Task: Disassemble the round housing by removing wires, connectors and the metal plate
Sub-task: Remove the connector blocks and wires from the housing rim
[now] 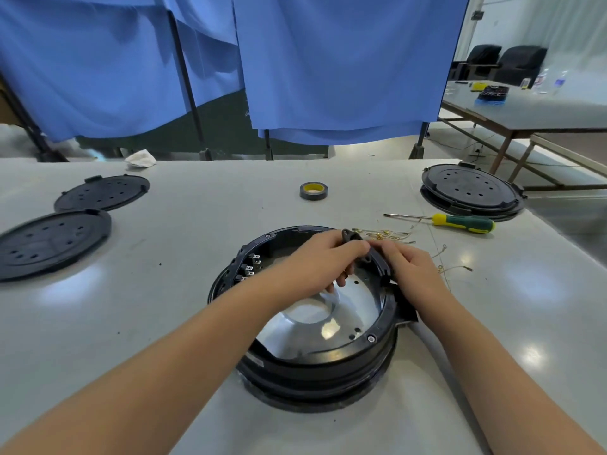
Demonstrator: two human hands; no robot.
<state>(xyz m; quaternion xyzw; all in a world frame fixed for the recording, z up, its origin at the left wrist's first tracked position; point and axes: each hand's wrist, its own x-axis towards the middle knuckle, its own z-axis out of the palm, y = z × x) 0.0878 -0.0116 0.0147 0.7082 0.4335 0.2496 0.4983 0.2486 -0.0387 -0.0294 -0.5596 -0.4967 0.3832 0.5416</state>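
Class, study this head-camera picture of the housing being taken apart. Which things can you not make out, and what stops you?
Head view, the only one:
- Far rim of the housing: hidden by both hands.
- Dark part in the left hand: mostly covered by fingers; shape unclear.
- Right hand fingertips: hidden behind the left hand.
- Wires: too thin to count.
- Left disc: blurred, cut by the edge.
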